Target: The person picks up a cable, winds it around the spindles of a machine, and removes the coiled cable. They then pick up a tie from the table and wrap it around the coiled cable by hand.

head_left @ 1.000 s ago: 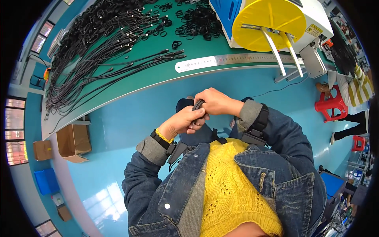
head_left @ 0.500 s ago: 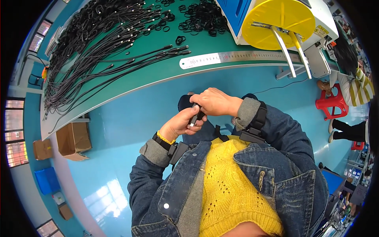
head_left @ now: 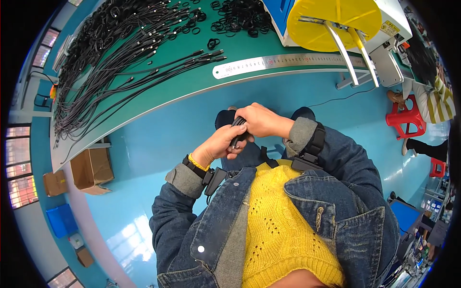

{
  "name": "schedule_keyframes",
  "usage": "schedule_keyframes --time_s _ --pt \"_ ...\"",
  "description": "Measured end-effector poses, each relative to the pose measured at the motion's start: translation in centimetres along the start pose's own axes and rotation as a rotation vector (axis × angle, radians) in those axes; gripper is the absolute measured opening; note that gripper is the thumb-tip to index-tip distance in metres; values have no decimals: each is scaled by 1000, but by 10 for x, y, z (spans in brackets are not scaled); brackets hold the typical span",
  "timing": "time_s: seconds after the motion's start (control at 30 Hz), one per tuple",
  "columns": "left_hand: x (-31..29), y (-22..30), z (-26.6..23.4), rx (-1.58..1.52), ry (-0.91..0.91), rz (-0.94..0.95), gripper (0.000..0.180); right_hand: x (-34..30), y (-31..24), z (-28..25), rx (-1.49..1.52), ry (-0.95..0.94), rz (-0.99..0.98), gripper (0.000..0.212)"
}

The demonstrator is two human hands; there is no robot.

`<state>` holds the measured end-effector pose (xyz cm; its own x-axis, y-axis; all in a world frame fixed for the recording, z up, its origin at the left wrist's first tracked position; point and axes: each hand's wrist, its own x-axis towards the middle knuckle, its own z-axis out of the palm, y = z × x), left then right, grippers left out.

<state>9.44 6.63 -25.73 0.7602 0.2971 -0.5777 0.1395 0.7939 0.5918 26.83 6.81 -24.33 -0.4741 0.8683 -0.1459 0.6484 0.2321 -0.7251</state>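
In front of my lap, both hands meet on a small bundle of coiled black cable [head_left: 238, 133]. My left hand [head_left: 222, 142] pinches it between thumb and fingers, with dark strands showing beside the thumb. From the other side my right hand [head_left: 261, 121] closes over the bundle's upper end, its fingers curled and partly hidden. Beyond my hands, a spread of black cables [head_left: 113, 79] with small connectors at their ends covers the left of the green table [head_left: 182, 84]. Black rings [head_left: 242, 19], several of them heaped together, lie farther back.
A steel ruler [head_left: 283, 64] runs along the table's near edge. At right stands a machine with a yellow disc [head_left: 331, 21] and protruding metal rods [head_left: 342, 55]. A cardboard box [head_left: 91, 170] is on the floor at left, a red stool [head_left: 407, 117] at right, near another person.
The bundle has turned in my fingers: a pale connector tip stood out below my left thumb before, and now looped black strands show there. My left forearm has shifted slightly left.
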Motion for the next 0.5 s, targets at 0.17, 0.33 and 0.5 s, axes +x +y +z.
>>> schedule_keyframes --time_s 0.17,0.33,0.5 --pt "7 -11 3 186 12 161 39 -10 3 8 408 71 197 18" --pt "8 2 5 235 -3 -30 35 -12 13 5 -5 93 27 22" --pt "7 2 8 426 19 123 27 -14 12 10 -102 157 -50 22"
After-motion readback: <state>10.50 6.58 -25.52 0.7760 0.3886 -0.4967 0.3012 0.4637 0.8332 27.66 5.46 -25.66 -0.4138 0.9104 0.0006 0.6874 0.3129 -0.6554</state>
